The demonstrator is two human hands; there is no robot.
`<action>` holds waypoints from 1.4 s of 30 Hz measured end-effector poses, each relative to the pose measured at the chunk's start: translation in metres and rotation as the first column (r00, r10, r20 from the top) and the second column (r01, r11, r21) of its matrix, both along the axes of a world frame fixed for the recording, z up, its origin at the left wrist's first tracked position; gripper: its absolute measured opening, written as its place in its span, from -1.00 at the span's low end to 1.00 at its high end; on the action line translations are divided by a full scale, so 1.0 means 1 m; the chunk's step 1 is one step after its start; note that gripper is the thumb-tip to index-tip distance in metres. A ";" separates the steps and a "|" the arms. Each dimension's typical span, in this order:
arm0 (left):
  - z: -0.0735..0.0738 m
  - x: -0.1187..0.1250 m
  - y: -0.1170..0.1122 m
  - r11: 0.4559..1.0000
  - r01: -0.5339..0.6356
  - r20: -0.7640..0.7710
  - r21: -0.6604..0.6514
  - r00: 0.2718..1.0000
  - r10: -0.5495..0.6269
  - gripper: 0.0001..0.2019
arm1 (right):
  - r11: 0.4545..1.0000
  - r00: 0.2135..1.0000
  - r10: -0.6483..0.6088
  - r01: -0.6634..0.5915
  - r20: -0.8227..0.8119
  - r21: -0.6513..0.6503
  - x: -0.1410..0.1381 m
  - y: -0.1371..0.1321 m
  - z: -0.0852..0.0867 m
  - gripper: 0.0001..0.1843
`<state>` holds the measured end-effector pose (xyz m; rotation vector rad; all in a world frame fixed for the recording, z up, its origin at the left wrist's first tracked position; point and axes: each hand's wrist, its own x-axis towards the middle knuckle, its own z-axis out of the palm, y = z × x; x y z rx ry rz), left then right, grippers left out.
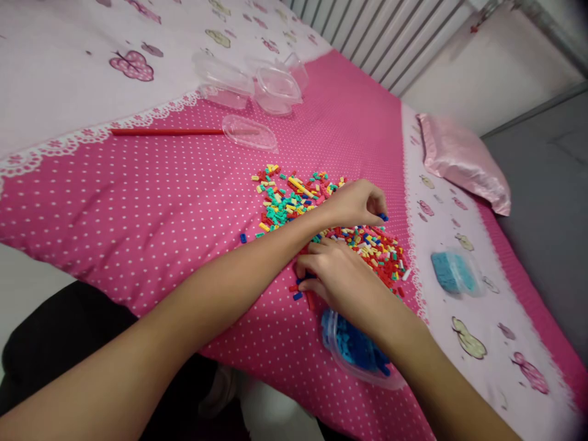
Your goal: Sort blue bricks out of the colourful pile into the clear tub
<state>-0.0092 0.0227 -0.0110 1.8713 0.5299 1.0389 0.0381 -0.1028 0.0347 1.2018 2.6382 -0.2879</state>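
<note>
A loose pile of small toy bricks in red, yellow, green, white and blue is spread over the pink dotted bedsheet. My left hand reaches across the pile, fingers curled, with a blue toy brick at its fingertips. Nearer to me, my right hand bends over the pile's front edge, thumb and forefinger pinched at a blue toy brick. Another blue brick lies just by it. Under my right forearm sits a clear tub filled with blue bricks, partly hidden by the arm.
Clear plastic tubs stand at the back beside a clear lid and a red stick. A container with light-blue contents is at the right. Beyond are a pink pillow and a white railing. One blue brick lies apart.
</note>
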 end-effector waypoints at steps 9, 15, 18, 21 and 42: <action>0.001 0.000 0.008 0.984 -0.038 0.172 -0.176 0.983 0.069 -0.88 | 0.996 0.975 -0.081 0.073 -0.207 -0.045 0.017 0.008 0.010 -0.91; 0.002 0.001 -0.004 0.997 0.058 0.036 -0.057 0.998 -0.056 -0.91 | 0.902 0.724 -0.428 0.383 -0.541 -0.201 0.088 -0.023 0.019 -0.90; 0.006 0.002 -0.017 0.968 0.242 -0.085 0.064 0.968 -0.237 -0.95 | 0.802 0.483 -0.511 0.566 -0.711 -0.192 0.128 -0.039 -0.002 -0.84; 0.011 0.005 -0.028 0.901 0.413 -0.160 0.131 0.906 -0.392 -0.94 | 0.700 0.309 -0.542 0.680 -0.781 -0.217 0.153 -0.047 -0.024 -0.83; 0.021 0.027 -0.044 0.975 0.219 -0.214 0.038 0.955 -0.206 -0.89 | 0.659 0.340 -0.292 0.749 -0.894 0.070 0.147 -0.047 -0.018 -0.78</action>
